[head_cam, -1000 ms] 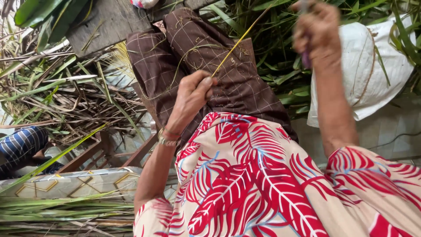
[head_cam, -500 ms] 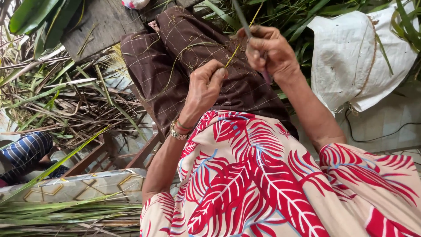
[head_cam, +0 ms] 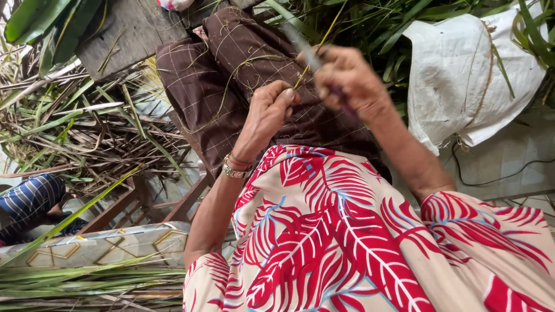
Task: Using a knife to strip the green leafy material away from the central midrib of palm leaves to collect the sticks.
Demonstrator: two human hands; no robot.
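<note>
My left hand pinches the lower end of a thin yellow-green leaf rib that runs up and to the right over my lap. My right hand grips a knife with a purple handle; its grey blade points up-left and lies against the rib just above my left fingers. Both hands are close together over my brown checked skirt, which has thin leaf shavings on it. A metal watch and bands sit on my left wrist.
Dry and green palm leaves are heaped at the left. A white woven sack lies at the right among green leaves. A wooden board sits at the top left, a person's striped sleeve at the far left, and bundled green leaves at the bottom left.
My right hand came down from the upper right with the knife and now meets my left hand at the rib. My left hand has stayed in place.
</note>
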